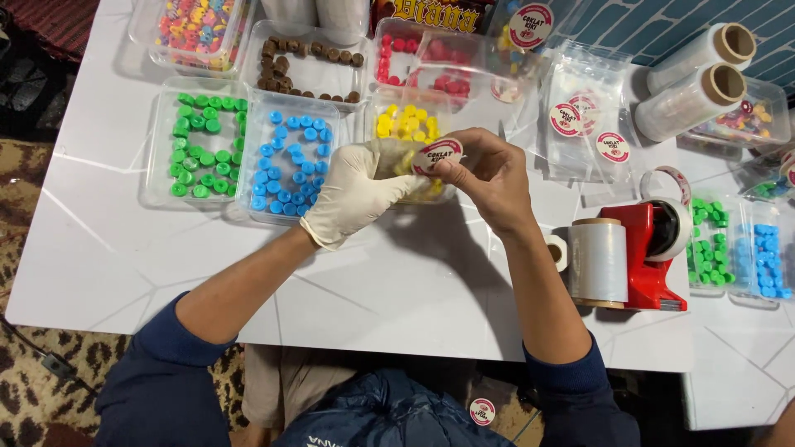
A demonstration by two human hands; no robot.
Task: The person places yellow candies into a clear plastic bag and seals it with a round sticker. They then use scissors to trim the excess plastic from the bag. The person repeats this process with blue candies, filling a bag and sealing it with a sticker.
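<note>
Hands meet over the white table (124,248). The gloved left hand (352,194) curls its fingers around a small clear bag (397,161) of yellow candies. The bare right hand (489,174) pinches a round sticker (436,155) on the bag. Trays of blue candies (290,157) and green candies (199,145) sit just beside.

A white worktop (124,248) with thin grey vein lines fills most of the frame, lit evenly and brightly from above. Along the left edge and lower left lies a floor covering with a leopard-spot pattern (33,372). In the upper left corner a dark red woven fabric (58,21) shows. At the upper right, a teal surface with pale diagonal lines (646,25) appears.
</note>
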